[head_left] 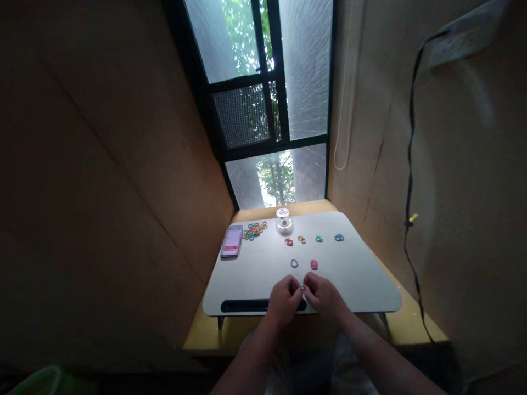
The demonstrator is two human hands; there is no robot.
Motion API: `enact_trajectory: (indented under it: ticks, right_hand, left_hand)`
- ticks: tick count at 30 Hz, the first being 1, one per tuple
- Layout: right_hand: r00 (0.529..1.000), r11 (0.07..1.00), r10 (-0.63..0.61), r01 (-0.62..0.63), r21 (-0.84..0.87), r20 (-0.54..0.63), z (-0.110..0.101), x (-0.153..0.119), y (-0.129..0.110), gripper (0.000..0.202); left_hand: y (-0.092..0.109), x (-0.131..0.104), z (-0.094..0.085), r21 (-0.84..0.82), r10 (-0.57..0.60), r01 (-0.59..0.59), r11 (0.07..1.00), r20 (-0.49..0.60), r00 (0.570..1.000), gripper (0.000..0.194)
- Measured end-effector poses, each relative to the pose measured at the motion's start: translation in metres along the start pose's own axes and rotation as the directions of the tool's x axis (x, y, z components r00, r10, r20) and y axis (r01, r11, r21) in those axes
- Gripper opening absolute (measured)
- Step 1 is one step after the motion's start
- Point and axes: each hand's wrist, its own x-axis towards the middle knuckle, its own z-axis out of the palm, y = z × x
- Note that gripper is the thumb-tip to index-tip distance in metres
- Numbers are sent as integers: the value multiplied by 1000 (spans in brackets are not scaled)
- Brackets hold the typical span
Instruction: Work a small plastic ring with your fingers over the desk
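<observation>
My left hand (pixel 285 299) and my right hand (pixel 324 294) meet over the front of a white lap table (pixel 251 280). Fingertips of both are pinched together around a tiny light-coloured thing, mostly hidden and too small to name. Just beyond them lie a purple ring (pixel 294 263) and a pink ring bundle (pixel 314 264), which look like small hair ties. Farther back is a row of similar small bundles: red (pixel 289 242), yellow (pixel 302 240), green (pixel 319 238) and blue (pixel 338 237).
A mixed heap of coloured rings (pixel 255 230) lies at the back left, beside a phone (pixel 231 241). A clear round container (pixel 284 222) stands at the back. A black slot (pixel 245 305) runs along the front edge. A black cable (pixel 409 164) hangs on the right wall.
</observation>
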Motion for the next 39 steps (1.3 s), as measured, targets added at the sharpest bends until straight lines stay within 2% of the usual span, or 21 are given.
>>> enact_trajectory:
  ticks: [39]
  right_hand:
    - [1000,1000,-30,30,3,-4,-2,-1,2,8]
  left_hand:
    - [5,-1,0,27,-9,10,1000,-45,999,10]
